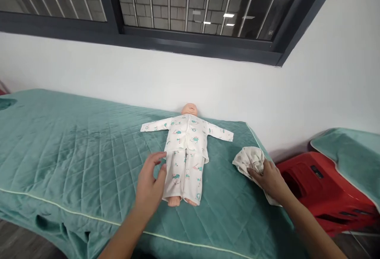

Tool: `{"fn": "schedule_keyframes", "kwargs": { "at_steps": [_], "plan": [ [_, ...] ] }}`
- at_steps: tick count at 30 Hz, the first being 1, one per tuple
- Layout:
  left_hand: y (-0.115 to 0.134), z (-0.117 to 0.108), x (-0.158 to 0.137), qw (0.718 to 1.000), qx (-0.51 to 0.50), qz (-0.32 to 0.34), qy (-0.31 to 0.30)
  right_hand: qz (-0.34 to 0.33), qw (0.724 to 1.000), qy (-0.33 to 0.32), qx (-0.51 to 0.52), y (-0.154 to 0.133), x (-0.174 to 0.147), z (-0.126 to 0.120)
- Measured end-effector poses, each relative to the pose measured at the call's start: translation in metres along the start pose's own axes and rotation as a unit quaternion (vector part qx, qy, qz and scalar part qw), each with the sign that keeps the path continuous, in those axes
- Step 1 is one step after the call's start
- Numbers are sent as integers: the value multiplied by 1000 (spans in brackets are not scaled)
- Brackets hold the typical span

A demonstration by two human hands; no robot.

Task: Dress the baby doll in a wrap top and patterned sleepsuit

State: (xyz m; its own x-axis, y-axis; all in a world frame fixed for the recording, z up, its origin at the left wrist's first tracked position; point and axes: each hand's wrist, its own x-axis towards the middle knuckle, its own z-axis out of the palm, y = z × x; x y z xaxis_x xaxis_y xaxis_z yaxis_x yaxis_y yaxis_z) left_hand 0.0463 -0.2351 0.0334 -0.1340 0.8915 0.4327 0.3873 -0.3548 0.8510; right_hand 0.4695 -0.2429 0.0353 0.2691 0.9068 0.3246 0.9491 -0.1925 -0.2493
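Observation:
A baby doll (190, 109) lies on its back, its head toward the wall. It wears a white long-sleeved top (187, 134) printed with small green and pink figures, and matching trousers (184, 176); its feet show at the trouser ends. Beside the trousers on the left is my left hand (151, 182), fingers apart and holding nothing, with the fingertips close to the top's lower edge. My right hand (270, 180) grips a crumpled cream-white cloth (249, 158) with a faint print, at the right side of the bed. Part of the cloth is hidden under that hand.
A green quilted cover (89, 152) with a pale piped edge spreads under the doll. To the right stands a red plastic piece of furniture (320, 184), partly under another green cover (356, 158). Behind are a white wall (118, 73) and a dark-framed barred window (192, 41).

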Motion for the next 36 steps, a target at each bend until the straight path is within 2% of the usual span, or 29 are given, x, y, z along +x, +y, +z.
{"fn": "schedule_keyframes", "kwargs": {
  "at_steps": [1, 3, 5, 7, 8, 11, 14, 16, 18, 22, 24, 28, 36],
  "plan": [
    [-4, 5, 13, 1000, 5, 11, 3, 0, 999, -29, -26, 3, 0, 9],
    [-11, 18, 42, 999, 17, 32, 2, -1, 998, -26, -65, 3, -1, 14],
    [-18, 34, 77, 998, 28, 52, -1, -26, 995, 48, -84, -10, 3, 6],
    [-22, 54, 115, 996, 49, 70, -9, -71, 986, 133, -74, -36, 13, -4],
    [-23, 64, 135, 995, 65, 75, -21, -103, 982, 152, -52, -52, 21, -6],
    [-22, 91, 186, 986, 105, 93, -90, -143, 977, 152, 44, -107, 58, 3],
    [-21, 108, 216, 976, 110, 79, -170, -94, 973, 112, 176, -159, 103, 32],
    [-24, 114, 222, 972, 101, 70, -199, -62, 957, 56, 279, -189, 126, 54],
    [-31, 117, 222, 973, 87, 77, -199, -59, 933, -1, 354, -214, 138, 75],
    [-46, 118, 216, 978, 56, 72, -189, -70, 903, -59, 421, -238, 136, 99],
    [-50, 117, 215, 978, 37, 55, -199, -87, 901, -79, 417, -238, 131, 104],
    [-50, 117, 217, 977, 12, 36, -210, -111, 916, -101, 372, -236, 131, 108],
    [-51, 117, 217, 977, 18, 45, -207, -113, 923, -119, 349, -239, 139, 105]
  ]
}}
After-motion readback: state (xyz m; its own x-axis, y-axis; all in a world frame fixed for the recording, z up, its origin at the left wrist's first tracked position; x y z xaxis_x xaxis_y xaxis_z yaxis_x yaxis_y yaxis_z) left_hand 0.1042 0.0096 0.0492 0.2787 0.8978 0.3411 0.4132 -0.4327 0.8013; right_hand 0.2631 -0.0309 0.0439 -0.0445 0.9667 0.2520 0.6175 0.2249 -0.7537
